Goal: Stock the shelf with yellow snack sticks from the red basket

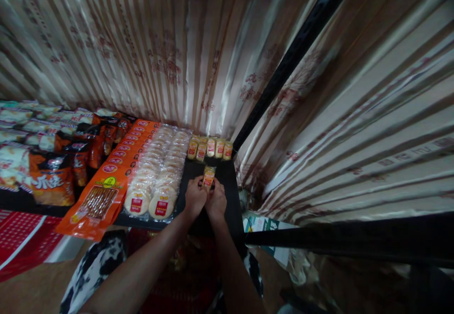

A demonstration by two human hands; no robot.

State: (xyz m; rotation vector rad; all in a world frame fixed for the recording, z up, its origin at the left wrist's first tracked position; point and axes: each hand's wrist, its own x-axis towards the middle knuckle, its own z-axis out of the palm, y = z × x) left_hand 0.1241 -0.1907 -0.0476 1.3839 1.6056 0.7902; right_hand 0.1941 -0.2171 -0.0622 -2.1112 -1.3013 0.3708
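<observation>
Both of my hands meet over the right end of a black shelf (230, 196). Between them is a small wrapped snack packet (209, 176), yellowish with a red and orange label, held upright. My left hand (196, 196) grips its left side and my right hand (216, 200) its right side, fingers closed. Behind the hands, several matching snack packets (211, 147) stand in a short row at the back of the shelf. Just left of my left hand lie two overlapping rows of clear-wrapped round crackers (162, 203).
Orange flat snack bags (106, 196) overlap in a line farther left, beside orange-and-black bags (52, 179) and white packets (14, 158). A black upright post (283, 77) rises at the shelf's back right corner. Printed curtain (198, 54) hangs behind; a black bar (336, 238) runs right.
</observation>
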